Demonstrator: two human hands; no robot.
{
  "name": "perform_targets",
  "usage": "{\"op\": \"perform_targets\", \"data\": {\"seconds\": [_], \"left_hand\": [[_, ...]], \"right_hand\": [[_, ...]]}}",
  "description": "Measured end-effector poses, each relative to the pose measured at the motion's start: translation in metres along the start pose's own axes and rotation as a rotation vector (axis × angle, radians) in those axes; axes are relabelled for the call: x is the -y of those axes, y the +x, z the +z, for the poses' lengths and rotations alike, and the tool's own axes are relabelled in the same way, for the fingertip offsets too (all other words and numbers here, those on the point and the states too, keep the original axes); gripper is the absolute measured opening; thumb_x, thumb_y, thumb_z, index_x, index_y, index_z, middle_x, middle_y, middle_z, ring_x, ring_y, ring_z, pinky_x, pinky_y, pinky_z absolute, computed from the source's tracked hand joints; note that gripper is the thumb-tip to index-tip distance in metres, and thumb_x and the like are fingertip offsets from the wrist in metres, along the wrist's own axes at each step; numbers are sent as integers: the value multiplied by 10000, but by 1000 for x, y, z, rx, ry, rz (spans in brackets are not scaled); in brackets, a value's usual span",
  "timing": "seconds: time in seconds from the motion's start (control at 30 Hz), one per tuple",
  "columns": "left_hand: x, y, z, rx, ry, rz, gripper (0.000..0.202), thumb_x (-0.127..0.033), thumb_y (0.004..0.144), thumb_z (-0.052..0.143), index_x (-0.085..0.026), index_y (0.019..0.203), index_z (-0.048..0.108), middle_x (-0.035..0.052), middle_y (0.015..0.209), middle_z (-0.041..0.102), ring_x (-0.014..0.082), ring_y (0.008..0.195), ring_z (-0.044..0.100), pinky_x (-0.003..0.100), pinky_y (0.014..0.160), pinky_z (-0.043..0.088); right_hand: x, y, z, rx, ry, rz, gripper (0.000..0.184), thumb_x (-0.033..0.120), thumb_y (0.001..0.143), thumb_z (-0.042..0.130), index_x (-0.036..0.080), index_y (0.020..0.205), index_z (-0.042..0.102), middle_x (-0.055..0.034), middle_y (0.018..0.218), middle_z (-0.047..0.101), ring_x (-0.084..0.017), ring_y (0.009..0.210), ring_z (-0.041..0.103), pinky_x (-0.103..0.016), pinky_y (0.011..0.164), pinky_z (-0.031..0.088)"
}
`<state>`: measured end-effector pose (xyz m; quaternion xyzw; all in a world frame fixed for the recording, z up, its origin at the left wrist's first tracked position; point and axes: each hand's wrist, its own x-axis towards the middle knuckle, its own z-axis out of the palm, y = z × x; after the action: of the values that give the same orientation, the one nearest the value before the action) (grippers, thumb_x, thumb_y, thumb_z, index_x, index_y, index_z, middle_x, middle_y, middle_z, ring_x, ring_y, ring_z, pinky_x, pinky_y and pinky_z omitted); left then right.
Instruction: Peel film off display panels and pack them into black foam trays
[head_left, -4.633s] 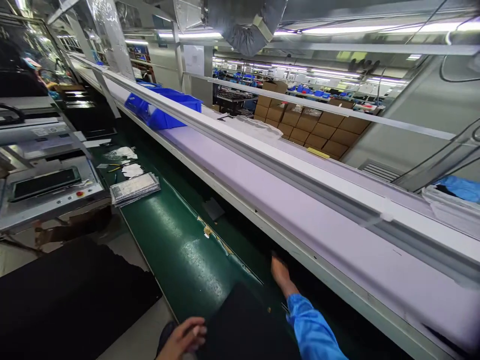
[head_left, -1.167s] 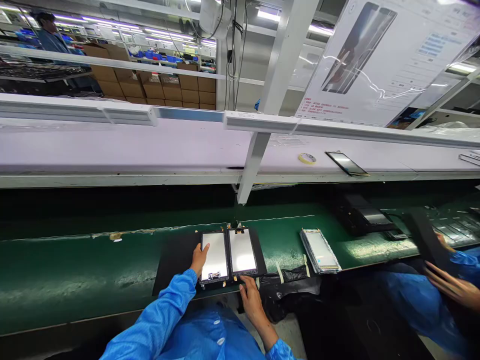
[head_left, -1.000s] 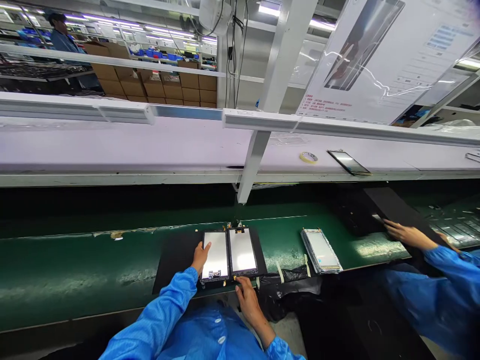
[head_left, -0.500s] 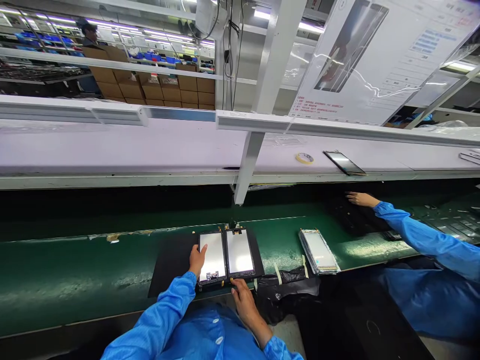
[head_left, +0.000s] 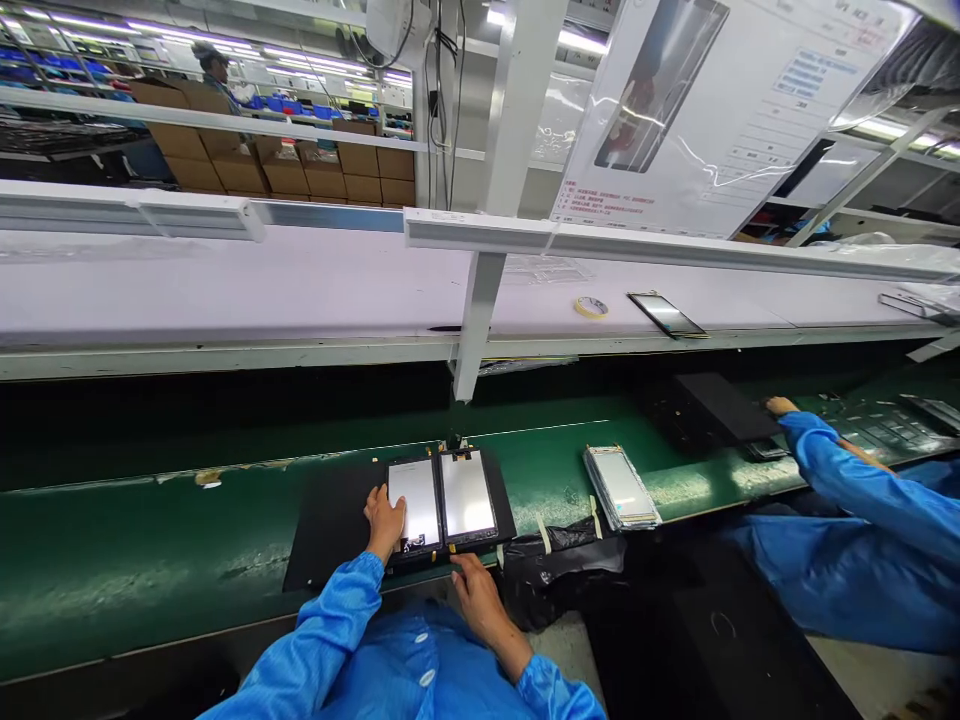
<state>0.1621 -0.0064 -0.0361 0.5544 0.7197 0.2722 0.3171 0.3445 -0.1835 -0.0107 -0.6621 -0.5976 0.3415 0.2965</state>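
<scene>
Two flat display panels with bright white faces and dark frames lie side by side on a black mat (head_left: 319,530). My left hand (head_left: 385,522) rests at the outer edge of the left panel (head_left: 416,500), fingers apart and thumb over its face. At the near edge of the right panel (head_left: 469,495), my right hand (head_left: 481,602) has its fingers stretched out, close to small yellow tabs. Whether those fingertips touch the panel, I cannot tell. Neither hand is closed around anything that shows.
A stack of panels (head_left: 621,487) stands to the right on the green bench (head_left: 540,465). Beyond it a co-worker's hand (head_left: 782,405) is beside a black board (head_left: 724,405). The shelf (head_left: 337,290) holds a tape roll (head_left: 591,307) and another panel (head_left: 666,314). A white post (head_left: 480,310) rises ahead.
The view has swung slightly right. My left hand's fingers have shifted up along the panel's edge; my right hand stays near the same spot. The co-worker's hand has moved right, beside the black board.
</scene>
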Motion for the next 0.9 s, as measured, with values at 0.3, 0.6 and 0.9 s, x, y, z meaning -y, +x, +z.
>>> {"op": "perform_targets", "data": {"seconds": [0.3, 0.6, 0.9], "left_hand": [[10, -24, -6, 86, 42, 180, 587, -261, 836, 559, -86, 1388, 464, 231, 1520, 442, 339, 1486, 296, 459, 1213, 246], [18, -26, -21, 118, -28, 243, 564, -219, 792, 586, -116, 1341, 514, 201, 1499, 488, 341, 1452, 364, 454, 1207, 288], [95, -128, -61, 176, -191, 279, 533, -465, 874, 415, -151, 1294, 507, 226, 1447, 485, 340, 1373, 474, 478, 1129, 436]], "right_hand": [[-14, -13, 7, 2, -15, 13, 387, 258, 942, 434, 158, 1207, 698, -139, 1186, 727, -251, 1130, 673, -389, 1011, 498], [-5, -47, 22, -28, -18, 56, 381, 276, 919, 465, 165, 1182, 718, -139, 1165, 742, -260, 1104, 688, -385, 980, 514], [-15, -133, 43, -57, -33, 289, 364, 256, 841, 533, 182, 1121, 752, -112, 1098, 770, -263, 1043, 711, -379, 953, 518]]}}
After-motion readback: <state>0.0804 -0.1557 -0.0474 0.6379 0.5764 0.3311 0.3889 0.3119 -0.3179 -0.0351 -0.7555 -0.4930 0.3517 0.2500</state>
